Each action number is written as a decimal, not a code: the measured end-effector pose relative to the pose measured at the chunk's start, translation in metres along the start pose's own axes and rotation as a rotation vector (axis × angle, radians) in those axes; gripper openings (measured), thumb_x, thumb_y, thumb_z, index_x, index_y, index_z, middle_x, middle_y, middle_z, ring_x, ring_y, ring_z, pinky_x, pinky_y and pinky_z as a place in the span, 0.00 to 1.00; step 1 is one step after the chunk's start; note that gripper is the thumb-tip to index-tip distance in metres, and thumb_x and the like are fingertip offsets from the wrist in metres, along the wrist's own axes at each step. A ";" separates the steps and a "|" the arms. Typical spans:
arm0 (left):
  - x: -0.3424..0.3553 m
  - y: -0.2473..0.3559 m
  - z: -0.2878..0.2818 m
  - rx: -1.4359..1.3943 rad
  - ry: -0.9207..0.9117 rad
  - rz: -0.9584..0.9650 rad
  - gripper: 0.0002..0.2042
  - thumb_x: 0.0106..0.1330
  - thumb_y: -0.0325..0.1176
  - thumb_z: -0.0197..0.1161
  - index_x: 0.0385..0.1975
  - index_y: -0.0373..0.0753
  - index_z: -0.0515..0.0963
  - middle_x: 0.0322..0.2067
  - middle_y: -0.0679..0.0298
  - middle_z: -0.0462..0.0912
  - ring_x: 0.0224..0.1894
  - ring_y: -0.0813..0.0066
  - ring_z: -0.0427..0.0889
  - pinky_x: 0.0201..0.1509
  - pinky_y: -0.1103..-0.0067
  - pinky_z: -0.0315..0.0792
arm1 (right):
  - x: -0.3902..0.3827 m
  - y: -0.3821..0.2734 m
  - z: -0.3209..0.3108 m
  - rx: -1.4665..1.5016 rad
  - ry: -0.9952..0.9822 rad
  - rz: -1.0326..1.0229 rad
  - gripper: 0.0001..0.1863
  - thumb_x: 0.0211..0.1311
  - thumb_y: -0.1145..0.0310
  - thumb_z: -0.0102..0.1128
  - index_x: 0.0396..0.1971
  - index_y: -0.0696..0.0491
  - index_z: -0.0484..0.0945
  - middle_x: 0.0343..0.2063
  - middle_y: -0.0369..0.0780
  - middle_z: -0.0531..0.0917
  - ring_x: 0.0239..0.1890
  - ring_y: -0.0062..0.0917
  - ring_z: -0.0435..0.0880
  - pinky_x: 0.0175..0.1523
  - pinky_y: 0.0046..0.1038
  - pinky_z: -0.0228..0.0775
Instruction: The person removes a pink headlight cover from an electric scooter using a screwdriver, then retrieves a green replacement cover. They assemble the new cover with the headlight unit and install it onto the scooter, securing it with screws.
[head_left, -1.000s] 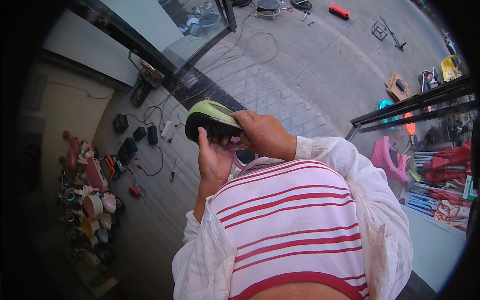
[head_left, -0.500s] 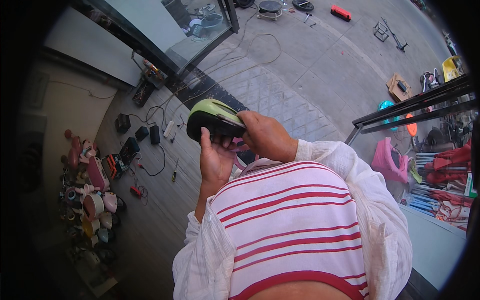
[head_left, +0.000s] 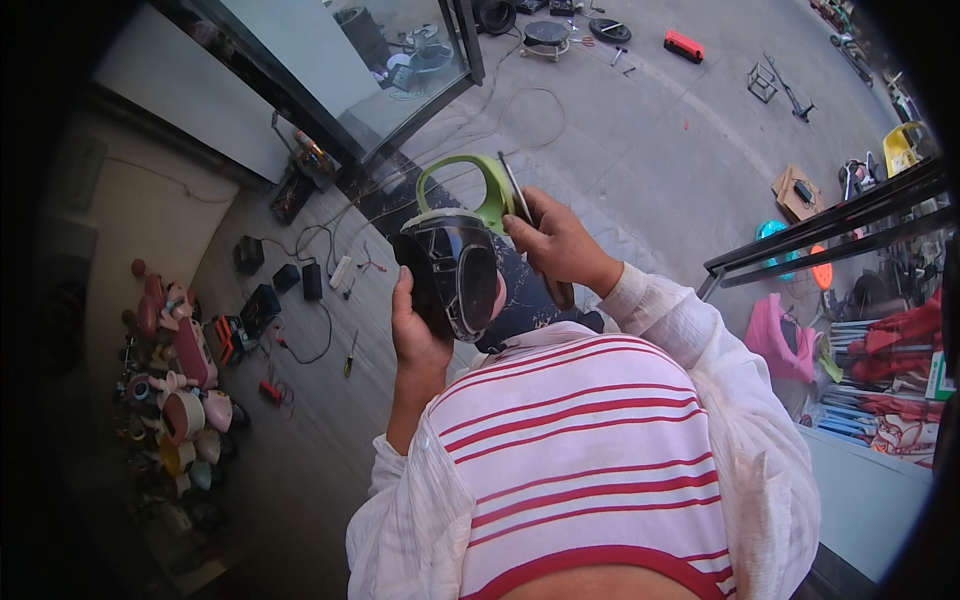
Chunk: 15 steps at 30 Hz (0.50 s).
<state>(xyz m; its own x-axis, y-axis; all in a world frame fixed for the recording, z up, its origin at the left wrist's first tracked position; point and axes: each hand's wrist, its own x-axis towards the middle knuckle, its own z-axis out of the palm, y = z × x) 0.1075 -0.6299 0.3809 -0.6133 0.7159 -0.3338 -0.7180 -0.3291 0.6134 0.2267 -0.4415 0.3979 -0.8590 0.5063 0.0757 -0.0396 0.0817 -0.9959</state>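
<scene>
Grey paving (head_left: 630,140) spreads past the glass door (head_left: 385,105), with a red case (head_left: 684,46) out to the door's right; on the plank floor (head_left: 310,430) below that door lie a white power strip (head_left: 341,270) and, farther from it, a screwdriver (head_left: 350,352). We hold a rounded black shell (head_left: 462,275) below and right of the door. Our left hand (head_left: 420,335) cups its left side; our right hand (head_left: 562,242) is closed around a green loop (head_left: 495,205), with a thin dark strip (head_left: 514,185) alongside. We cannot tell whether loop and shell are joined. We judge the shell light, stiff and rather slippery, best cradled low under its bulge. Being thinner, the loop may flex or crack, so its broad right side seems the safer hold.
</scene>
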 end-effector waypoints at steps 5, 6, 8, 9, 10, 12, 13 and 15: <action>-0.005 0.013 -0.015 -0.020 -0.017 0.156 0.25 0.72 0.51 0.44 0.58 0.39 0.71 0.53 0.57 0.79 0.51 0.62 0.81 0.54 0.68 0.77 | 0.003 0.005 -0.022 0.423 0.140 0.166 0.08 0.72 0.64 0.47 0.40 0.53 0.69 0.30 0.36 0.76 0.28 0.16 0.76 0.20 0.17 0.68; -0.008 0.016 -0.017 -0.039 0.009 0.182 0.25 0.72 0.51 0.44 0.57 0.39 0.73 0.52 0.55 0.79 0.50 0.61 0.81 0.53 0.67 0.78 | 0.001 0.006 -0.022 0.502 0.159 0.137 0.07 0.72 0.65 0.47 0.40 0.53 0.68 0.32 0.37 0.76 0.29 0.16 0.76 0.20 0.17 0.68; -0.009 0.019 -0.024 -0.060 0.064 0.188 0.26 0.72 0.52 0.44 0.58 0.39 0.72 0.53 0.55 0.78 0.52 0.60 0.81 0.53 0.66 0.78 | -0.002 0.003 -0.024 0.564 0.164 0.122 0.08 0.71 0.65 0.47 0.40 0.54 0.68 0.36 0.38 0.76 0.30 0.17 0.77 0.18 0.16 0.69; -0.010 0.020 -0.026 -0.067 0.074 0.200 0.26 0.72 0.52 0.44 0.59 0.39 0.72 0.53 0.55 0.78 0.52 0.60 0.80 0.53 0.66 0.78 | -0.004 0.003 -0.024 0.600 0.165 0.125 0.08 0.71 0.65 0.47 0.40 0.54 0.68 0.36 0.39 0.76 0.30 0.17 0.77 0.18 0.16 0.69; -0.010 0.020 -0.027 -0.074 0.085 0.213 0.26 0.72 0.52 0.44 0.59 0.40 0.71 0.53 0.55 0.78 0.52 0.60 0.80 0.54 0.65 0.78 | -0.006 0.002 -0.025 0.635 0.166 0.129 0.08 0.71 0.65 0.47 0.40 0.54 0.68 0.36 0.39 0.77 0.30 0.17 0.77 0.18 0.16 0.69; -0.009 0.019 -0.028 -0.068 0.112 0.227 0.26 0.72 0.52 0.44 0.59 0.40 0.71 0.54 0.55 0.77 0.52 0.59 0.80 0.53 0.65 0.78 | -0.009 -0.003 -0.024 0.644 0.166 0.142 0.10 0.72 0.63 0.46 0.39 0.55 0.68 0.29 0.39 0.77 0.20 0.18 0.75 0.18 0.18 0.68; -0.009 0.019 -0.030 -0.063 0.128 0.237 0.26 0.72 0.52 0.44 0.59 0.40 0.71 0.54 0.55 0.77 0.53 0.59 0.80 0.53 0.65 0.78 | -0.009 -0.006 -0.023 0.649 0.166 0.149 0.11 0.73 0.62 0.46 0.38 0.55 0.69 0.26 0.39 0.78 0.15 0.19 0.73 0.19 0.18 0.67; -0.010 0.019 -0.030 -0.057 0.154 0.242 0.26 0.72 0.51 0.44 0.59 0.40 0.71 0.54 0.55 0.77 0.53 0.59 0.80 0.53 0.65 0.78 | -0.009 -0.011 -0.021 0.673 0.171 0.159 0.12 0.72 0.61 0.47 0.38 0.55 0.69 0.24 0.40 0.78 0.13 0.19 0.72 0.19 0.18 0.67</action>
<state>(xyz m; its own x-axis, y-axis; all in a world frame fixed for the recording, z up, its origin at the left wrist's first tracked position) 0.0903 -0.6612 0.3746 -0.8086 0.5121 -0.2896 -0.5592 -0.5161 0.6488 0.2461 -0.4288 0.4094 -0.7910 0.5997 -0.1214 -0.2742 -0.5248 -0.8059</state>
